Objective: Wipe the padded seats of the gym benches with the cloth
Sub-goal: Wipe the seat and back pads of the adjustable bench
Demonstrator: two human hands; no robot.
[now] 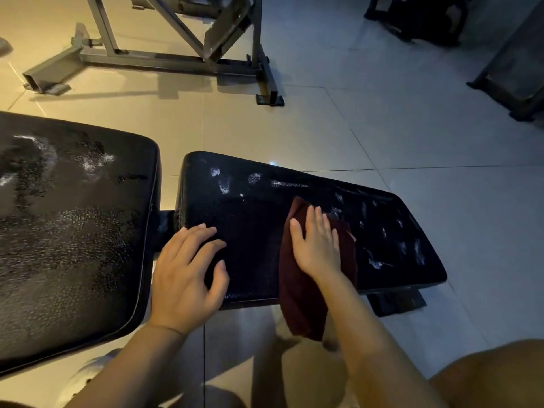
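The right hand [319, 244] lies flat with straight fingers, pressing down on the cloth [303, 293]; its grip is open, not curled round anything. The left hand [188, 270] rests on the near left part of the seat pad [253, 231], fingers spread and a little bent, holding nothing. The cloth is dark red and soft. It lies across the middle of the black seat pad, under the right hand, and its near end hangs down over the near edge. The pad is shiny, with pale wet smears on its far and right parts. A bigger black back pad [73, 231] sits to the left. On the tiled floor [412, 128], far off, stands a grey metal frame [164, 57].
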